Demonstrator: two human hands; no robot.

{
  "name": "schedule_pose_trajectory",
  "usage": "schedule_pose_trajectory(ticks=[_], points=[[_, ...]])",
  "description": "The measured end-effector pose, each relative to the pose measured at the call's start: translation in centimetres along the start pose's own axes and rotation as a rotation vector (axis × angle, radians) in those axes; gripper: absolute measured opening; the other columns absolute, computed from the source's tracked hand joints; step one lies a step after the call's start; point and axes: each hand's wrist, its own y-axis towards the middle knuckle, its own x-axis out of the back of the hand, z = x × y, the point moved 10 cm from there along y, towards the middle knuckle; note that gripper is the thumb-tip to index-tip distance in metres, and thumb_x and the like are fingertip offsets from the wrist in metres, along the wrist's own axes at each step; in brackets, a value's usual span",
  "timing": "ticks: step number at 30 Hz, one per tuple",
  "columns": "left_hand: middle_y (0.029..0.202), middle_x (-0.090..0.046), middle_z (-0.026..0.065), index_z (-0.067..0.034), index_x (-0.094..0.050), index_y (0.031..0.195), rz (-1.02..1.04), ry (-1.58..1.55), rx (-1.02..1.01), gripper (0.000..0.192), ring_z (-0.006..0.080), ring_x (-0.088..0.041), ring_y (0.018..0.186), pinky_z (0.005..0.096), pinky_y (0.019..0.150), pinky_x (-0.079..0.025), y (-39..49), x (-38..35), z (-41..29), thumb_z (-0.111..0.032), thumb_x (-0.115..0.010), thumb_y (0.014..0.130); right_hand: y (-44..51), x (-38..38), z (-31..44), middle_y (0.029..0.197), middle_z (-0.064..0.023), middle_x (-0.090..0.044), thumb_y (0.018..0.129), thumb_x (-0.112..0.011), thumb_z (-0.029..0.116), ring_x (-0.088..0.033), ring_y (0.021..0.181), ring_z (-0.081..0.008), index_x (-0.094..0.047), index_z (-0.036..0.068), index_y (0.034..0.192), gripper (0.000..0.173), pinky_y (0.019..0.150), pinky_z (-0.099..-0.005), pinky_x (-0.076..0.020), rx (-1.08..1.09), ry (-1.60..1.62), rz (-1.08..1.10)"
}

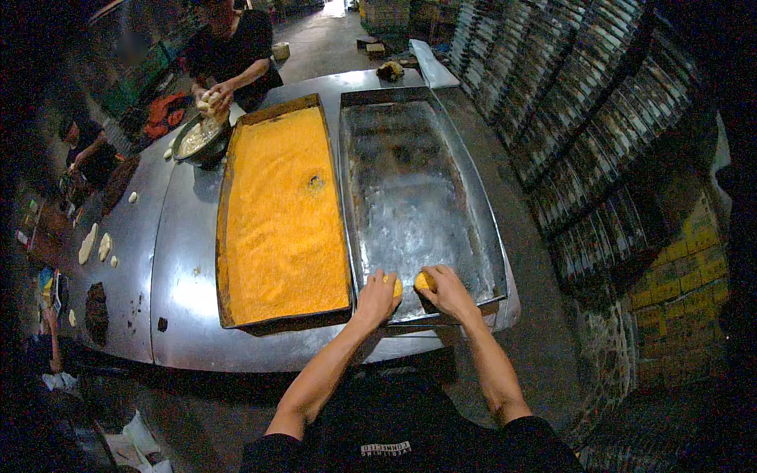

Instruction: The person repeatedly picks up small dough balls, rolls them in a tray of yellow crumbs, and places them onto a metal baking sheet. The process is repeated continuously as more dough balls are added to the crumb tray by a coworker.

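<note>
My left hand (376,300) grips a round yellow-coated dough piece (395,287) at the near left end of a dark metal baking tray (414,195). A short way to its right, my right hand (448,291) holds a second yellow-coated piece (423,282), low over the same tray. The tray's greased bottom shows no other pieces. Beside it on the left stands a long metal tray (220,284) filled with orange-yellow crumbs (284,224). One small bare spot (315,183) shows in the crumbs. My fingers hide part of each piece.
Across the steel table (183,260), a co-worker's hands (220,97) hold pale dough over a bowl (204,148). Dough scraps (89,243) and a dark brown lump (97,313) lie at left. Racks of stacked trays (568,118) line the right, near yellow crates (680,284).
</note>
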Motion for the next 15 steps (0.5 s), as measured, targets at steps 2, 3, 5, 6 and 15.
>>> schedule_pose_trajectory(ticks=[2, 3, 5, 6, 15], points=[[0.136, -0.051, 0.0244, -0.002, -0.052, 0.131, -0.048, 0.025, -0.089, 0.05, 0.0438, -0.053, 0.121, 0.0482, 0.094, -0.053, -0.7, 0.7, -1.1, -0.026, -0.066, 0.09, -0.7, 1.0, 1.0, 0.124, -0.0217, -0.061, 0.089, -0.067, 0.014, -0.055, 0.119, -0.041, -0.056, 0.0, 0.13, 0.045, 0.102, -0.0451, -0.0453, -0.014, -0.045, -0.086], [0.139, -0.049, 0.0249, 0.001, -0.051, 0.131, -0.083, 0.041, -0.175, 0.051, 0.0432, -0.051, 0.125, 0.0471, 0.095, -0.052, -1.4, 0.9, -1.9, -0.027, -0.066, 0.091, -1.2, 1.7, 1.7, 0.124, -0.0213, -0.061, 0.089, -0.066, 0.012, -0.055, 0.12, -0.0408, -0.056, -0.001, 0.13, 0.045, 0.102, -0.0449, -0.0457, 0.002, -0.059, -0.136], [0.142, -0.048, 0.0258, 0.003, -0.051, 0.131, -0.073, 0.073, -0.235, 0.052, 0.043, -0.05, 0.129, 0.0465, 0.098, -0.052, -2.4, 0.2, -2.4, -0.031, -0.061, 0.094, -2.3, 3.0, 2.1, 0.128, -0.0222, -0.06, 0.091, -0.062, 0.008, -0.054, 0.122, -0.0407, -0.055, -0.001, 0.131, 0.042, 0.103, -0.0446, -0.0452, -0.07, -0.077, -0.185], [0.143, -0.047, 0.0262, 0.004, -0.051, 0.131, -0.031, 0.088, -0.207, 0.052, 0.0433, -0.05, 0.129, 0.047, 0.099, -0.051, -2.7, -0.6, -2.0, -0.035, -0.057, 0.096, -2.9, 3.7, 1.9, 0.13, -0.0227, -0.059, 0.091, -0.059, 0.007, -0.054, 0.123, -0.0407, -0.055, -0.001, 0.131, 0.04, 0.104, -0.0445, -0.045, -0.134, -0.102, -0.205], [0.138, -0.052, 0.0264, 0.005, -0.057, 0.127, -0.079, 0.066, -0.201, 0.053, 0.0415, -0.052, 0.128, 0.048, 0.105, -0.045, -5.2, 0.4, -3.1, -0.04, -0.054, 0.099, -3.9, 3.5, 1.6, 0.112, -0.0247, -0.066, 0.09, -0.061, 0.006, -0.062, 0.106, -0.0423, -0.058, -0.001, 0.125, 0.036, 0.09, -0.0481, -0.0499, -0.295, -0.122, -0.017]])
